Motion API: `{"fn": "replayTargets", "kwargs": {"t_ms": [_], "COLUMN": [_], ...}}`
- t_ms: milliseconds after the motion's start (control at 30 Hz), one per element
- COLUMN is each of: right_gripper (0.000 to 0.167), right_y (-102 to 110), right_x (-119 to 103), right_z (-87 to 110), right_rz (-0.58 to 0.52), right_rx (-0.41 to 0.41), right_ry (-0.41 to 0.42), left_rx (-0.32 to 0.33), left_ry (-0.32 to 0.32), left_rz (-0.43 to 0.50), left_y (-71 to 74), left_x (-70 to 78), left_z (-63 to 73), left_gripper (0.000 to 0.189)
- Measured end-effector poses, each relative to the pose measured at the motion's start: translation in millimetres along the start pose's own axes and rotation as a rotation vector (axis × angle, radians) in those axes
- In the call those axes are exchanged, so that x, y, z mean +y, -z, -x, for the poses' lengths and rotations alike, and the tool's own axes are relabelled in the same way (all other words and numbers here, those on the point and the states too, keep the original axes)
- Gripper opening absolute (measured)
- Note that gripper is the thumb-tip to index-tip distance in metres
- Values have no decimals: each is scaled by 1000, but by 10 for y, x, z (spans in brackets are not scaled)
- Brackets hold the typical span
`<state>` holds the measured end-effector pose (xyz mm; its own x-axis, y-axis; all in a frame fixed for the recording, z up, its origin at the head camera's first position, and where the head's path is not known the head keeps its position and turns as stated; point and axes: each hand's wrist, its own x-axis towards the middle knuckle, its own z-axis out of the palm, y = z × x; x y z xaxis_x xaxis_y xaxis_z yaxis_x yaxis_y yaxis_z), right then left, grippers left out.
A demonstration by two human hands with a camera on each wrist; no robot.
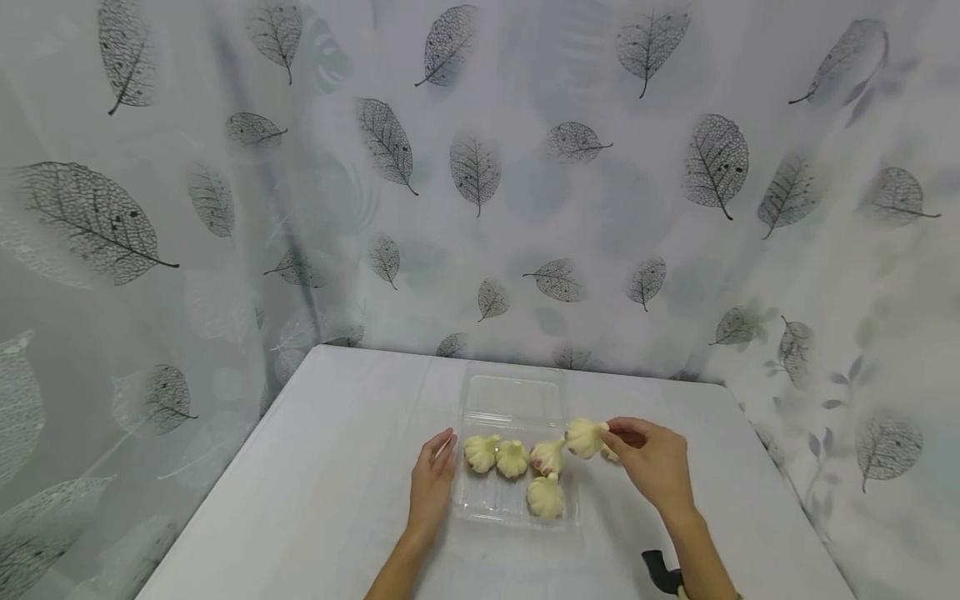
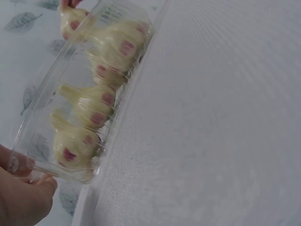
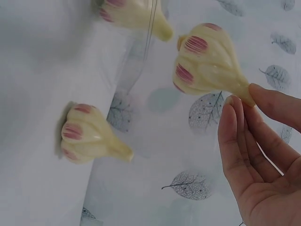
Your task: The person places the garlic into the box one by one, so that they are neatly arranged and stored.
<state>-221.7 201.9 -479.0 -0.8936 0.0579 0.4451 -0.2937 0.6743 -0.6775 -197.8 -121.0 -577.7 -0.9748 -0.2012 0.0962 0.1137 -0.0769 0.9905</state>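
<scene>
My right hand [image 1: 654, 458] pinches a garlic bulb [image 1: 583, 438] by its stem, raised beside the right edge of a clear plastic container [image 1: 480, 510]. The right wrist view shows this bulb [image 3: 207, 61] between thumb and fingertips, pale with pink patches. Several more bulbs sit in the container, among them a front right one [image 1: 545, 497] and a left one [image 1: 481, 452]. My left hand [image 1: 432, 483] holds the container's left side; in the left wrist view its thumb and fingers grip the rim. Another garlic bulb [image 3: 91, 134] lies on the table, partly hidden behind my right hand in the head view.
The container's open lid [image 1: 513, 392] lies toward the back of the white table [image 1: 360, 417]. A black curved object [image 1: 660, 573] is near my right forearm. Leaf-patterned curtains [image 1: 555, 208] hang behind and at both sides.
</scene>
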Motion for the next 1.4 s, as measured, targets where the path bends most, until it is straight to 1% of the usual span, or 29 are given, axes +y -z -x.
{"fn": "replayTargets", "kwargs": {"t_ms": [133,333,500,700,900,1000,1100,1267,1400], "right_gripper": [17,16,17,16,15,16,17,19,19], "right_y": [-35,-87,-128,-175,-211,-232,-253,-282,-313], "right_x": [-36,-74,-119,-218,-307,-329,-344,-368,-381], "right_z": [13,12,26,60,103,114,122,147,164], "right_rz": [-29,-32,-30,-57,-68,-76,-96,-123,-127], "right_rx": [-22,-29,-31,-64,-82,-80,-78,-85,-95], "right_ry": [1,12,40,31,44,60,85,133,139], "left_rx": [-3,-1,3,7,11,4,-1,-1,1], "left_ry": [4,-2,-2,-13,-14,-32,-36,-30,-29], "left_rz": [10,23,18,19,-1,0,7,12,15], "left_y": [-3,-9,-13,-16,-18,-15,-14,-14,-15], "left_x": [-2,-4,-7,-20,-18,-11,1,9,15], "left_z": [-1,-5,-13,-22,-17,-9,-1,5,8], "left_gripper": [45,45,45,45,44,44,44,44,44]}}
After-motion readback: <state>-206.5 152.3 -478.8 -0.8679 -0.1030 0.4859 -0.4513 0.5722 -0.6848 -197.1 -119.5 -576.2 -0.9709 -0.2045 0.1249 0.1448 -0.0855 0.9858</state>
